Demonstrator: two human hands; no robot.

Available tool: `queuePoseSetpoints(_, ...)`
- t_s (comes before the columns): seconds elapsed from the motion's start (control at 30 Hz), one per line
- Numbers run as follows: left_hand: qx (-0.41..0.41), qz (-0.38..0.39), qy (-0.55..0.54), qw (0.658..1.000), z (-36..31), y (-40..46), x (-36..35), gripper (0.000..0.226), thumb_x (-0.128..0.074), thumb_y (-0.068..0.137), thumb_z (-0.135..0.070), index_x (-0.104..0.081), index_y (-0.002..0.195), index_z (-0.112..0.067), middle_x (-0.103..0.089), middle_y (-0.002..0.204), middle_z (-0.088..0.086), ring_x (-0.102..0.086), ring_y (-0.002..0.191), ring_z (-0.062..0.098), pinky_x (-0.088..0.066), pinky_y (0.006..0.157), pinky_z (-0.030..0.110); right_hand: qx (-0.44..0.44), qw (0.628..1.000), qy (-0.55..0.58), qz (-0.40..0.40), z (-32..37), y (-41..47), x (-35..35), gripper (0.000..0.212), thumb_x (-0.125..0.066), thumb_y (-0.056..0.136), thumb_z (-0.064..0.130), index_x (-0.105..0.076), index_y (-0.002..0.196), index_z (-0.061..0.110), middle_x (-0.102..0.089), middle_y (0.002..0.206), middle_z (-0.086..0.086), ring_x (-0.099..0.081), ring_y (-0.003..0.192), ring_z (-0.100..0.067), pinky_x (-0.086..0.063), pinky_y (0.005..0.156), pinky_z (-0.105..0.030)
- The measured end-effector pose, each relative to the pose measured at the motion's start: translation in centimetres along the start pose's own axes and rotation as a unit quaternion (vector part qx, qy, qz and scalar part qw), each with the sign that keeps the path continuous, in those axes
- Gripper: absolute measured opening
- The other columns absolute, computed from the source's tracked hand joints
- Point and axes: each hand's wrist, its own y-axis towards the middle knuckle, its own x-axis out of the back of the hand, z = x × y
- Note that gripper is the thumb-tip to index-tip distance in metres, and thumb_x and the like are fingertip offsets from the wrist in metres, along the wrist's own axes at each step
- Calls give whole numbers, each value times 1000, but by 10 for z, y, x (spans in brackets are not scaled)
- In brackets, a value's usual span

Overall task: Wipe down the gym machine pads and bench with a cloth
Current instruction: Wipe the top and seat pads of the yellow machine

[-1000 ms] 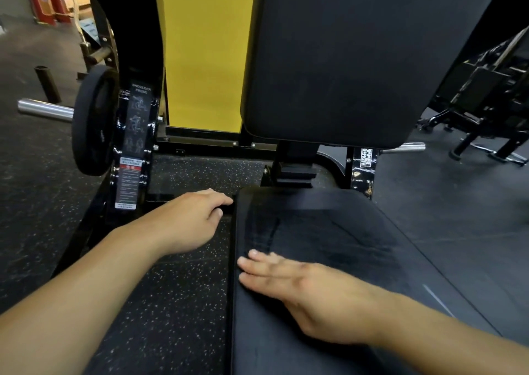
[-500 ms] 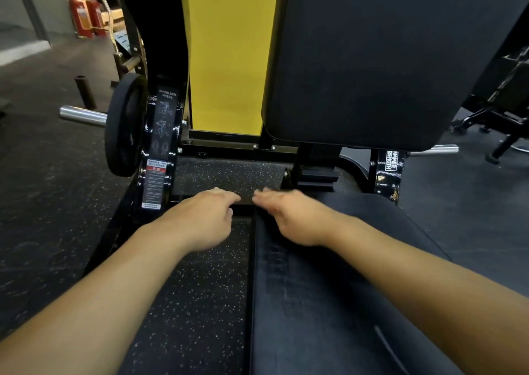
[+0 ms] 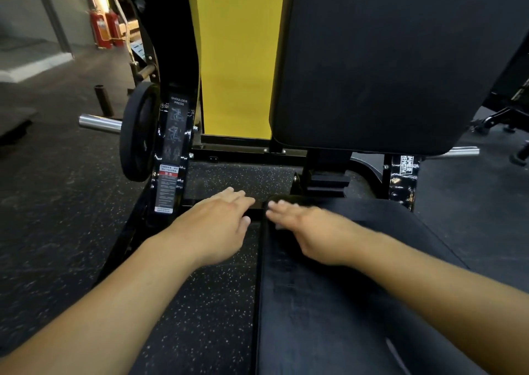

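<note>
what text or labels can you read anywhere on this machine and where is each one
"SHOULDER PRESS": top of the instruction decal on the black upright beside the weight plate.
Warning sticker, lower on the same upright: red band and fine print, too small to read.
"...MMER ...ENGTH": white letters running sideways on the frame post at right; the first letters are cut off.
Fire extinguishers at far left: labels too blurred to read.

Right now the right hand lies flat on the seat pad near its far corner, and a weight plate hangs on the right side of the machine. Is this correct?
Not quite. The weight plate hangs on the left side of the machine, as the head view shows. The rest holds: the right hand lies flat on the seat pad near its far corner.
</note>
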Motion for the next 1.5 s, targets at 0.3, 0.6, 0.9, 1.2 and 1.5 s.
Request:
queuePoseSetpoints(0.3, 43, 47, 15, 998, 9, -20, 5, 59, -35, 109, -44, -16, 163, -31, -5, 172, -9, 4, 157, 10, -8, 125, 36, -9, 1000, 22, 15, 17, 10, 6, 66, -39, 97, -1, -34, 159, 22, -21, 168, 5, -17, 155, -10, -15, 127, -35)
queuePoseSetpoints(0.6, 23, 50, -10, 998, 13, -16, 2, 53, -34, 110, -34, -21, 162, -32, -6, 171, -10, 5, 157, 9, -9, 128, 34, 160, 983, 70, 55, 64, -81, 0, 60, -44, 100, 5, -37, 157, 22, -21, 167, 14, -8, 154, 2, -11, 125, -21)
queuePoseSetpoints(0.9, 28, 76, -17, 997, 10, -18, 0, 53, -34, 110, -31, -21, 162, -32, -7, 171, -11, 4, 157, 8, -9, 125, 33, -63, 997, 32, -29, -30, 22, 6, 70, -45, 92, -7, -37, 157, 19, -24, 166, 5, -20, 154, -11, -15, 127, -30)
queuePoseSetpoints(1.2, 12, 84, -22, 996, -5, -15, -1, 53, -34, 110, -29, -22, 162, -33, -8, 171, -13, 3, 157, 6, -7, 126, 31, 2, 997, 77, 25, 21, -78, 8, 56, -37, 106, 8, -33, 159, 27, -18, 166, 18, -9, 152, 5, -11, 126, -24)
queuePoseSetpoints(1.5, 0, 92, -22, 996, -3, -9, -10, 53, -35, 110, -29, -23, 162, -32, -11, 170, -13, 0, 157, 6, -9, 128, 33, -5, 994, 84, 69, 33, -172, 8, 74, -39, 95, -3, -25, 160, 29, -7, 166, 24, 3, 150, 11, 0, 123, -14)
